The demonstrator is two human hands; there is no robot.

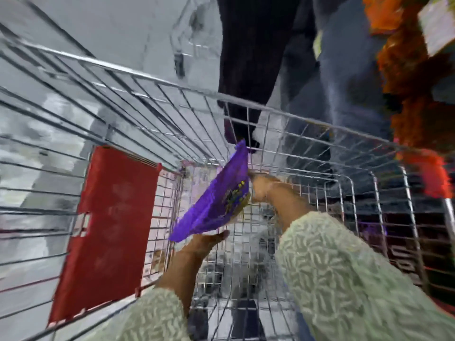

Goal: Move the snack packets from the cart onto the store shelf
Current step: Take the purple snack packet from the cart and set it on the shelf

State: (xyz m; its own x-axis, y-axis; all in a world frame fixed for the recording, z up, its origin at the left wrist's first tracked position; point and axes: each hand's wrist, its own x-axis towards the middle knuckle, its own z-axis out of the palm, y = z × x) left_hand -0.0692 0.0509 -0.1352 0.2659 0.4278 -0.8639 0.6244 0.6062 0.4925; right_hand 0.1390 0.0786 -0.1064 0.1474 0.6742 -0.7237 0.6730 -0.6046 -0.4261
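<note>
A purple snack packet (214, 200) hangs tilted inside the wire cart (270, 112), above its floor. My right hand (262, 184) grips the packet's right edge from behind. My left hand (204, 242) is under the packet's lower corner, palm up and touching it, fingers spread. Both arms wear pale textured sleeves. The frame is blurred by motion. The cart's floor below the packet looks bare, though the blur hides detail.
A red plastic flap (110, 225) lies against the cart's left side. Beyond the cart's far rim stands a person in dark trousers (258, 57). Orange and red packets (413, 77) fill shelving at the right edge. Pale floor lies to the left.
</note>
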